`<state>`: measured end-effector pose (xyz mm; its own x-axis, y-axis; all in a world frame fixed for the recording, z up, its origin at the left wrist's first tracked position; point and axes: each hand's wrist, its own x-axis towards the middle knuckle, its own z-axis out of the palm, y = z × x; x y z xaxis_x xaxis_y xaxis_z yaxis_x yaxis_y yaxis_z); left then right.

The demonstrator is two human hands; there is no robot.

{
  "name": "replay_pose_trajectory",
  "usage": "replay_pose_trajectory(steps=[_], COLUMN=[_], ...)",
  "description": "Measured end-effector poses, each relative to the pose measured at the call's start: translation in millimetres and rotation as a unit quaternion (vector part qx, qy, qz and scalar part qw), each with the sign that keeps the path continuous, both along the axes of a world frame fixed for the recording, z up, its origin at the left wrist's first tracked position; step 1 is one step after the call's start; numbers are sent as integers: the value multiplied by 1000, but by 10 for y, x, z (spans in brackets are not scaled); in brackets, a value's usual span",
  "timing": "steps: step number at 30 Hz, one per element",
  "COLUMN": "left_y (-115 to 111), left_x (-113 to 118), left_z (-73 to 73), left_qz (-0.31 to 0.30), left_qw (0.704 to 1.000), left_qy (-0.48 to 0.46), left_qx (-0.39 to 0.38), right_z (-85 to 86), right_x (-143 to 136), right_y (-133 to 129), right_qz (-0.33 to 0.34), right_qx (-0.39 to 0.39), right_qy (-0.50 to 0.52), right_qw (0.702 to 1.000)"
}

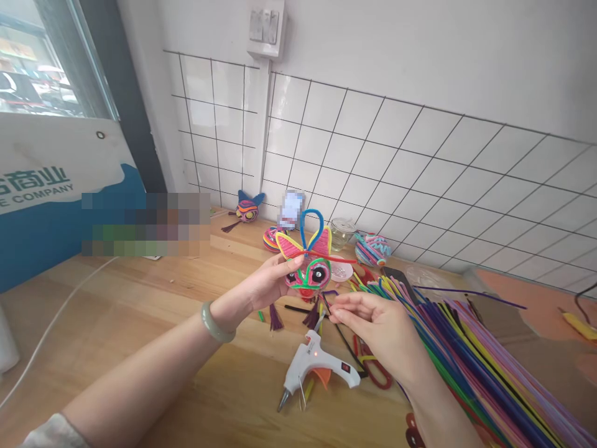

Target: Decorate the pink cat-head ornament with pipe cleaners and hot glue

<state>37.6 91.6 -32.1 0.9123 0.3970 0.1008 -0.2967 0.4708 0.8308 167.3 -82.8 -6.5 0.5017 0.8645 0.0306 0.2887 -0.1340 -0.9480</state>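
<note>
My left hand (275, 274) is closed around the side of a cat-faced ornament (305, 264) made of pipe cleaners, holding it upright above the table. It has pink ears edged in yellow, round black eyes, green trim and a blue loop on top. A red pipe cleaner (336, 258) crosses its forehead. Dark purple tassels (276, 317) show below it. Just right of the ornament, my right hand (361, 314) pinches a thin black pipe cleaner (325, 302) at the fingertips. Beneath the hands lies a white glue gun (314, 361), its small light lit.
Bundled coloured pipe cleaners (471, 361) spread along the right. Red-handled scissors (380, 373) lie beside the glue gun. Along the back wall are a blue-eared ornament (247, 207), a phone (291, 208), a glass jar (342, 233) and a striped ornament (372, 249). A white cord (69, 323) crosses the left.
</note>
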Motion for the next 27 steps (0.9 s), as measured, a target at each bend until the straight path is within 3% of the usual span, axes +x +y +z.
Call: replay_pose_trajectory(steps=[9,15,27], left_y=[-68,-80,-242], left_x=[-8,-8,2], left_z=[26,18,86], left_qz=[-32,-7,1], left_qw=[998,999,988], left_qy=[-28,-3,-45], left_qx=[34,50,145], right_z=[62,8,153], right_x=[-34,-28,-136], right_y=[-19,28,-34], right_qz=[29,-3,-55], right_qx=[34,64,126], right_qy=[-112,-56,43], right_qw=[993,996,990])
